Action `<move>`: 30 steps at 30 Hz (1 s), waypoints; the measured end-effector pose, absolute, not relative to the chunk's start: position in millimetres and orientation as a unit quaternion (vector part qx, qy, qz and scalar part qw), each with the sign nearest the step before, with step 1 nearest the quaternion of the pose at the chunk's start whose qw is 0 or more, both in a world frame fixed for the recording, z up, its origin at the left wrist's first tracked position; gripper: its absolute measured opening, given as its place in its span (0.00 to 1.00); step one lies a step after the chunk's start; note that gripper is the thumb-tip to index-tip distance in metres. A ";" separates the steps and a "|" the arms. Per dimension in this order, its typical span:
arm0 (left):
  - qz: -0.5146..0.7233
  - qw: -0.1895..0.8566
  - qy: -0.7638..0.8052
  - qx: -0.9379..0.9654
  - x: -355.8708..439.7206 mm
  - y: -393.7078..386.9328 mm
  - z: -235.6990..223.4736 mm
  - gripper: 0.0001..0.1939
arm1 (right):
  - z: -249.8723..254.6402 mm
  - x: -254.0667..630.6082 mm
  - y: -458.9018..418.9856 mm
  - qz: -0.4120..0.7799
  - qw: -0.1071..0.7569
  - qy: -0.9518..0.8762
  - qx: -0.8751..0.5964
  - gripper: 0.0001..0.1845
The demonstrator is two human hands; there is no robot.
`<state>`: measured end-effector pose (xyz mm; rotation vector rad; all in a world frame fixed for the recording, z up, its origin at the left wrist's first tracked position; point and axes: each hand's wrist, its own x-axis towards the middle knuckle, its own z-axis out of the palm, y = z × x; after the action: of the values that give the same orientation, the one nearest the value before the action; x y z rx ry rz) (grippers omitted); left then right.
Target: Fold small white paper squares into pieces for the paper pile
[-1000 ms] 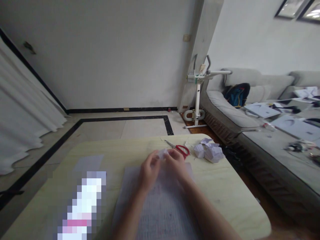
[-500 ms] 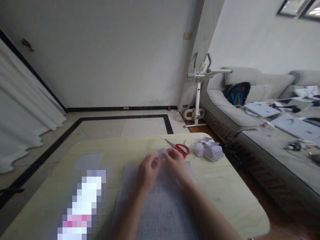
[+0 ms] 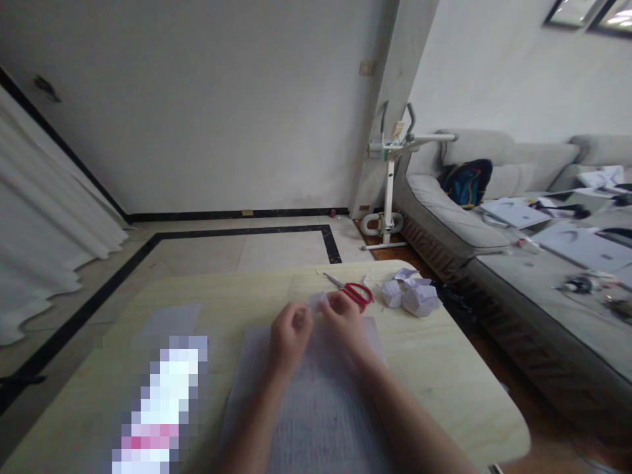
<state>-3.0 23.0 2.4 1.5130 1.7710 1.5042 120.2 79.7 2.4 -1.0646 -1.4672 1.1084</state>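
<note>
Between my two hands is a small piece of white paper (image 3: pixel 318 300). My right hand (image 3: pixel 343 315) pinches its right side, and the fingers of my left hand (image 3: pixel 291 329) are closed at its left edge. Both hands are above a large printed sheet (image 3: pixel 316 408) lying on the table. Just beyond my right hand lie scissors with red handles (image 3: pixel 356 295), blades pointing away to the left. Folded or crumpled white paper pieces (image 3: pixel 417 295) sit to the right of the scissors.
The pale wooden table (image 3: pixel 444 382) has rounded corners. On its left lie a small sheet of paper (image 3: pixel 172 318) and a pixelated bright object (image 3: pixel 162 401). A grey sofa (image 3: pixel 508 276) with a backpack (image 3: pixel 467 183) stands at the right, exercise equipment (image 3: pixel 390 191) behind.
My left hand has shifted slightly left, so the gap between my hands is a little wider. The view has moved slightly; the scissors and paper pieces stay in place.
</note>
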 end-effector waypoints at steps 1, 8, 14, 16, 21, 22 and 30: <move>0.544 0.208 0.623 0.523 -2.7 23.6 1.4 0.08 | 2.6 120.5 79.7 0.457 0.486 -0.604 -0.436 0.06; 0.534 0.212 0.608 0.549 -1.1 26.5 -2.4 0.09 | 1.7 119.9 79.3 0.459 0.485 -0.612 -0.424 0.05; 0.493 0.228 0.612 0.575 -1.7 24.7 -1.6 0.14 | 6.8 114.9 73.8 0.482 0.480 -0.601 -0.420 0.09; 0.499 0.255 0.614 0.556 -1.3 24.6 -0.5 0.15 | 10.7 116.7 73.0 0.488 0.471 -0.612 -0.407 0.10; 0.541 0.287 0.613 0.499 -1.3 25.8 3.1 0.13 | 14.2 124.8 75.4 0.435 0.464 -0.661 -0.398 0.08; 0.549 0.291 0.613 0.488 -1.5 26.3 3.4 0.13 | 13.7 125.6 75.9 0.422 0.467 -0.667 -0.400 0.08; 0.567 0.343 0.584 0.469 -1.7 28.6 5.2 0.12 | 13.4 122.5 73.0 0.385 0.485 -0.698 -0.360 0.13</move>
<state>-1.7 28.6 5.2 1.2197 1.5186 1.4731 122.5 73.0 13.4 -0.8771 -1.6979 0.9361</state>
